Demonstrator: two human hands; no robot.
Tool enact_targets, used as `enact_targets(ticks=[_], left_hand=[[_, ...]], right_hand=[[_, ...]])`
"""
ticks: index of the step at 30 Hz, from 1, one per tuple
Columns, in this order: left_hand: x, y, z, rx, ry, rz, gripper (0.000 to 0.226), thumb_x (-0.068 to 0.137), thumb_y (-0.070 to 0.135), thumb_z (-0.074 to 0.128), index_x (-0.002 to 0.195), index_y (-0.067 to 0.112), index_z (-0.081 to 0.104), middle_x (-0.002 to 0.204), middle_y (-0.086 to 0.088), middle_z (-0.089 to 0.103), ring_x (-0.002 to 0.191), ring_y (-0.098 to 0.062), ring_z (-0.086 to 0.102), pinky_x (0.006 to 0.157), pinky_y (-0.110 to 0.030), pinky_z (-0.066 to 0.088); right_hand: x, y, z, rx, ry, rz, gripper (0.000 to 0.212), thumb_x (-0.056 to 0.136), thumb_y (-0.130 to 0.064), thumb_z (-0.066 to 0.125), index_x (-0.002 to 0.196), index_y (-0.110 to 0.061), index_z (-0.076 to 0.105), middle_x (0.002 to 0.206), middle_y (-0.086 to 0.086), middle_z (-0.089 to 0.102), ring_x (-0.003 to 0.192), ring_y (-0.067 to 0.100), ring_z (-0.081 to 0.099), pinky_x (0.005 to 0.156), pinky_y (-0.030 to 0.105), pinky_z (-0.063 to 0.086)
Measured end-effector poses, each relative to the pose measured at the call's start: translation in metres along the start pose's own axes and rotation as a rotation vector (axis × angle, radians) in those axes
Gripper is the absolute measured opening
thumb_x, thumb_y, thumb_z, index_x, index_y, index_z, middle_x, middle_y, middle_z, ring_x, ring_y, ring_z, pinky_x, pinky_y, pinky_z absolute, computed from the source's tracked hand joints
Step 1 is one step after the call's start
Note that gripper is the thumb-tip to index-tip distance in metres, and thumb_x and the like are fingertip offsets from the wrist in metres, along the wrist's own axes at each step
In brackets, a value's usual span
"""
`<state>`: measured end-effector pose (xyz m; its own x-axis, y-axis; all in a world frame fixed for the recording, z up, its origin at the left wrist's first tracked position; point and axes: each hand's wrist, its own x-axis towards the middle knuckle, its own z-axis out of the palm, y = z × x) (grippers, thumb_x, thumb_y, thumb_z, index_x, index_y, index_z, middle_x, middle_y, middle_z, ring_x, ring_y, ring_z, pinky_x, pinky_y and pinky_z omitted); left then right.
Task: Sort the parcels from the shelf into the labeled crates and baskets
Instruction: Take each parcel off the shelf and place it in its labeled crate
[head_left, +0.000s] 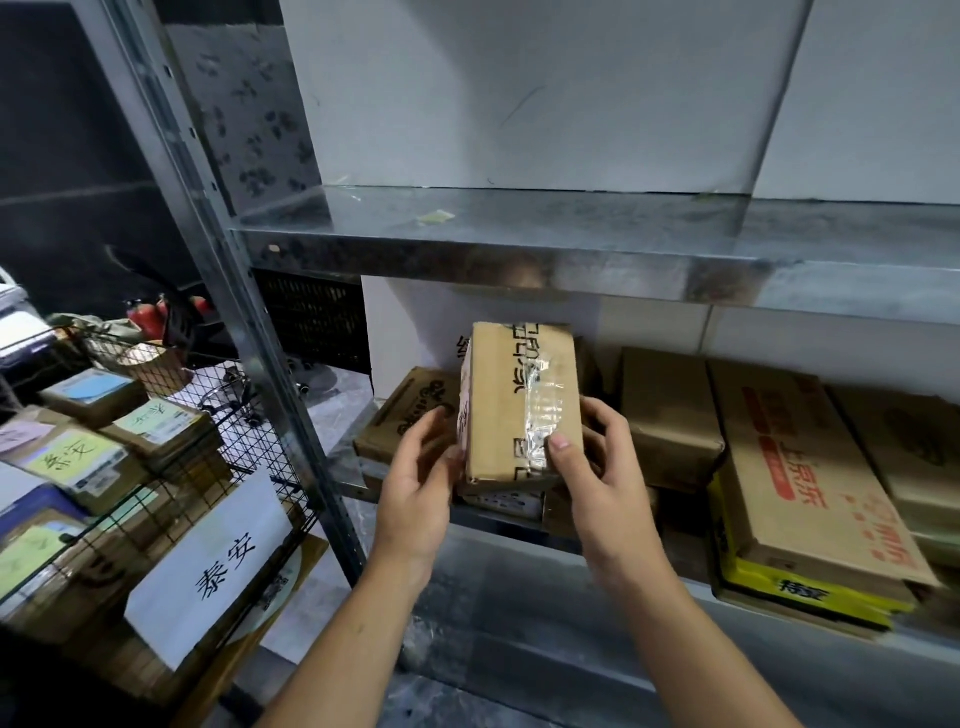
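A small brown cardboard parcel (519, 405), strapped with crinkled clear tape over black print, is held above the front edge of the grey metal shelf (498, 577), near its left corner. The left hand (421, 478) and right hand (597, 467) clamp its sides, fingers curled round it. Other brown cartons (800, 467) lie along the shelf, and a black wire basket (249, 415) stands beside its left post.

"泰安" is written in black on the white paper sign (208, 566) hung on the near side of the black wire basket (244, 405) at the left. The same characters are handwritten on a yellow-green note (72, 457) inside it. "京东" is printed in red on the long flat cardboard box (810, 483) at the right. Black characters on the small brown taped cardboard box (519, 405) in the middle cannot be read.
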<state>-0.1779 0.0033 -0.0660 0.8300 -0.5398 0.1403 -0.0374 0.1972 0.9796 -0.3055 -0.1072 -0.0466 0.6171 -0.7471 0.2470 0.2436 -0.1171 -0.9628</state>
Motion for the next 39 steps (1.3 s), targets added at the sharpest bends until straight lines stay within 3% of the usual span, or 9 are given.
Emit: enact_targets(ticks=[6,11,17,20,23,26,30,37,39], left_hand=[[-0.005,0.001,0.000,-0.127,-0.091,-0.147,0.054,0.084,0.041,0.067,0.135,0.044,0.050,0.131,0.006,0.065,0.125,-0.020,0.059,0.108,-0.051,0.044],[-0.007,0.001,-0.008,-0.022,-0.030,-0.042,0.067,0.081,0.031,0.069,0.143,0.039,0.043,0.127,0.009,0.067,0.123,-0.016,0.059,0.110,-0.051,0.042],[-0.018,0.001,-0.016,0.143,0.003,0.086,0.069,0.084,0.027,0.064,0.147,0.034,0.037,0.127,0.012,0.065,0.121,-0.011,0.060,0.102,-0.049,0.050],[-0.024,0.005,-0.023,0.219,0.035,0.177,0.062,0.088,0.028,0.060,0.146,0.027,0.038,0.128,0.013,0.063,0.123,-0.015,0.058,0.095,-0.046,0.055],[-0.031,0.011,-0.031,0.258,0.066,0.243,0.051,0.090,0.027,0.057,0.140,0.023,0.045,0.125,0.003,0.065,0.118,-0.019,0.062,0.088,-0.041,0.057],[-0.038,0.016,-0.046,0.278,0.103,0.253,0.047,0.091,0.027,0.057,0.137,0.021,0.048,0.126,0.001,0.064,0.117,-0.017,0.062,0.086,-0.035,0.058],[-0.050,0.023,-0.079,0.355,0.196,0.265,0.046,0.087,0.044,0.058,0.133,0.042,0.049,0.130,0.001,0.059,0.120,-0.017,0.059,0.089,-0.041,0.058],[-0.069,0.047,-0.144,0.366,0.377,0.279,0.042,0.088,0.031,0.059,0.128,0.042,0.050,0.129,0.010,0.059,0.119,-0.001,0.056,0.089,-0.030,0.057],[-0.073,0.053,-0.171,0.387,0.433,0.277,0.044,0.088,0.037,0.059,0.131,0.044,0.051,0.132,0.007,0.059,0.122,-0.007,0.056,0.093,-0.037,0.055]], right_hand=[[-0.003,0.006,0.002,0.197,0.017,0.055,0.031,0.090,-0.035,0.063,0.117,-0.051,0.061,0.121,-0.004,0.068,0.107,0.014,0.069,0.081,0.034,0.061],[-0.005,0.005,-0.003,-0.358,0.036,-0.101,0.031,0.100,-0.014,0.059,0.113,-0.042,0.061,0.129,-0.009,0.052,0.110,-0.020,0.049,0.087,0.003,0.045],[-0.010,0.005,-0.001,-0.350,-0.096,-0.037,0.041,0.094,-0.061,0.054,0.133,-0.053,0.047,0.136,-0.020,0.053,0.124,-0.003,0.052,0.101,0.032,0.051],[-0.012,0.001,0.007,-0.289,-0.158,0.007,0.048,0.087,-0.066,0.059,0.127,-0.071,0.032,0.122,-0.040,0.053,0.121,-0.012,0.050,0.102,0.033,0.049],[-0.014,0.004,0.022,-0.196,-0.173,0.051,0.056,0.084,-0.062,0.070,0.121,-0.072,0.030,0.116,-0.039,0.057,0.115,-0.021,0.049,0.101,0.031,0.047],[-0.013,0.011,0.040,-0.133,-0.177,0.080,0.061,0.085,-0.049,0.077,0.119,-0.073,0.032,0.123,-0.020,0.065,0.120,0.001,0.059,0.103,0.043,0.052],[-0.015,0.014,0.070,-0.100,-0.242,0.069,0.063,0.088,-0.036,0.077,0.115,-0.073,0.033,0.113,-0.022,0.067,0.116,0.007,0.063,0.100,0.047,0.055],[-0.028,0.010,0.147,-0.053,-0.359,0.070,0.067,0.083,-0.045,0.080,0.132,-0.055,0.036,0.125,-0.019,0.063,0.114,0.000,0.062,0.097,0.040,0.056],[-0.032,0.005,0.176,-0.010,-0.419,0.067,0.063,0.081,-0.046,0.079,0.126,-0.060,0.038,0.125,-0.021,0.062,0.112,0.000,0.064,0.092,0.036,0.058]])
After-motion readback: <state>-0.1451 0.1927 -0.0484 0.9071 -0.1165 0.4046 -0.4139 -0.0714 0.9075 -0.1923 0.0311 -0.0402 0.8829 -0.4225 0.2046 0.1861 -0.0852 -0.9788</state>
